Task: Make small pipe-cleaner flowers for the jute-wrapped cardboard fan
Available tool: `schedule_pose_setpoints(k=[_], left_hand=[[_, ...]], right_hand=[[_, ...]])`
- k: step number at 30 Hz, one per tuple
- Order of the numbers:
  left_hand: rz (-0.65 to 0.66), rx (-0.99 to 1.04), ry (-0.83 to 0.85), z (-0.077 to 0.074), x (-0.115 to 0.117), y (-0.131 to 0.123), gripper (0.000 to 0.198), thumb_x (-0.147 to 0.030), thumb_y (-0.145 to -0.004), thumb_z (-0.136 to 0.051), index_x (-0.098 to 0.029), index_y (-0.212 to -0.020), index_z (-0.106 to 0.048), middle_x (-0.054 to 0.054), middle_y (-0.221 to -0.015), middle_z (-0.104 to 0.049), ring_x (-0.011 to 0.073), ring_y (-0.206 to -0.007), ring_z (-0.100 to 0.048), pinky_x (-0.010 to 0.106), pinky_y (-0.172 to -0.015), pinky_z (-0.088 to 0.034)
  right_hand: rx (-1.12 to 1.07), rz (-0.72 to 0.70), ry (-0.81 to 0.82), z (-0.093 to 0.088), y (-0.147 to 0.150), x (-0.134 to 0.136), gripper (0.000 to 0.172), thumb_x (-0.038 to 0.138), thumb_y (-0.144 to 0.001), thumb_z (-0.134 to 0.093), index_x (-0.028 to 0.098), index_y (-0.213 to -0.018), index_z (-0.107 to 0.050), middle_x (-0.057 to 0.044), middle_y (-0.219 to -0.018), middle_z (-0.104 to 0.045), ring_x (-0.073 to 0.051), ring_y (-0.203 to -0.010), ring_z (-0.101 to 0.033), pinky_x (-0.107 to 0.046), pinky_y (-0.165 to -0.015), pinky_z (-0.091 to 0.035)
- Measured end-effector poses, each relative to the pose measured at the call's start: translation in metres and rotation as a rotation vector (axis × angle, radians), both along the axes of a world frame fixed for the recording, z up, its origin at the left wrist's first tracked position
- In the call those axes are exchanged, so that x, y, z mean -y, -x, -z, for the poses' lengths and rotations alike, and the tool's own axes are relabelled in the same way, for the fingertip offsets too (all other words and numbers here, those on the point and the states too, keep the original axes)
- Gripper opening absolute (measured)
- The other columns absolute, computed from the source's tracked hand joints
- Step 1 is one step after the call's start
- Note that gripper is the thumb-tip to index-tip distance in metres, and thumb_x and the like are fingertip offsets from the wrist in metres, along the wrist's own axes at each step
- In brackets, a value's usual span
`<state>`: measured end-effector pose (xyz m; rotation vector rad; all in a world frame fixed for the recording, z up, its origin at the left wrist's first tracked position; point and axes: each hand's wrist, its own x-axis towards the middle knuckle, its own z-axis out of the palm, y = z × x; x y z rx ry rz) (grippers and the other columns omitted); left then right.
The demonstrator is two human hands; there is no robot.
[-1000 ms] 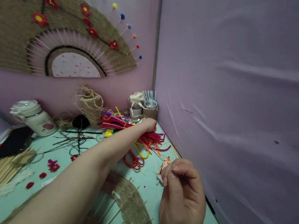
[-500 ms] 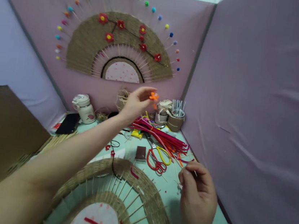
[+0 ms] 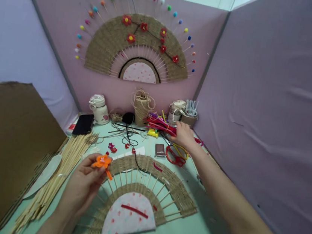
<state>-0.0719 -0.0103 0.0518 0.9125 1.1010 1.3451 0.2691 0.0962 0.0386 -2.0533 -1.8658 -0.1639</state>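
Between the thumb and fingers of my left hand [image 3: 87,179] is an orange flower [image 3: 102,161] with a short orange stem hanging down, held over the upper left of a woven fan [image 3: 175,187]. My right hand [image 3: 183,135] reaches to the back right, its curled fingers on a bundle of red and pink pipe cleaners [image 3: 159,124]; its fingertips are partly hidden. Just in front of it lie scissors with red handles [image 3: 175,158] and yellow ones [image 3: 182,151]. A red strip [image 3: 134,211] rests on the fan's dotted white centre.
A finished fan [image 3: 102,46] hangs on the back wall. Behind the work stand a white bottle [image 3: 99,110], a twine spool [image 3: 142,107] and jars [image 3: 189,119]. Wooden sticks [image 3: 58,173], a black phone [image 3: 83,124] and cardboard [image 3: 7,144] are at the left.
My left hand has come back from the rear with the orange flower, down to the left. My right hand has moved forward onto the pipe cleaners. The view has shifted.
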Motion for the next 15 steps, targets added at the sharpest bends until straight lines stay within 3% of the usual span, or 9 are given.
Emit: schedule_pose_setpoints(k=[4, 7, 10, 15], left_hand=[[0.028, 0.142, 0.085, 0.011, 0.015, -0.006, 0.044, -0.023, -0.047, -0.085, -0.018, -0.084, -0.061, 0.002, -0.079, -0.067, 0.0116, -0.07, -0.064, 0.019, -0.066, -0.052], [0.03, 0.18, 0.099, 0.011, 0.013, -0.003, 0.046, -0.022, -0.047, -0.085, -0.017, -0.086, -0.061, 0.002, -0.078, -0.067, 0.0109, -0.07, -0.063, 0.017, -0.066, -0.051], [0.026, 0.18, 0.124, 0.012, 0.01, 0.003, 0.045, -0.022, -0.049, -0.084, -0.017, -0.087, -0.061, 0.003, -0.079, -0.067, 0.0116, -0.071, -0.063, 0.018, -0.065, -0.051], [0.017, 0.17, 0.186, 0.013, 0.01, 0.006, 0.046, -0.022, -0.049, -0.084, -0.018, -0.089, -0.061, 0.004, -0.081, -0.068, 0.0119, -0.072, -0.064, 0.017, -0.066, -0.051]], right_hand=[[0.116, -0.002, 0.112, 0.018, 0.013, -0.056, 0.084, 0.042, -0.061, -0.074, 0.017, -0.132, -0.036, -0.015, -0.129, -0.051, -0.03, -0.117, -0.046, -0.039, -0.092, -0.038], [0.162, -0.033, 0.152, 0.021, 0.016, -0.076, 0.06, 0.04, -0.072, -0.066, 0.018, -0.123, -0.044, -0.013, -0.117, -0.06, -0.026, -0.105, -0.056, -0.035, -0.085, -0.041], [0.172, -0.01, 0.182, 0.012, 0.001, -0.088, 0.041, 0.039, -0.078, -0.058, 0.019, -0.114, -0.05, -0.012, -0.111, -0.063, -0.025, -0.097, -0.06, -0.03, -0.075, -0.043], [0.225, 0.003, 0.136, -0.012, -0.039, -0.1, 0.041, 0.033, -0.081, -0.056, 0.02, -0.12, -0.048, -0.012, -0.111, -0.063, -0.025, -0.096, -0.061, -0.031, -0.075, -0.043]])
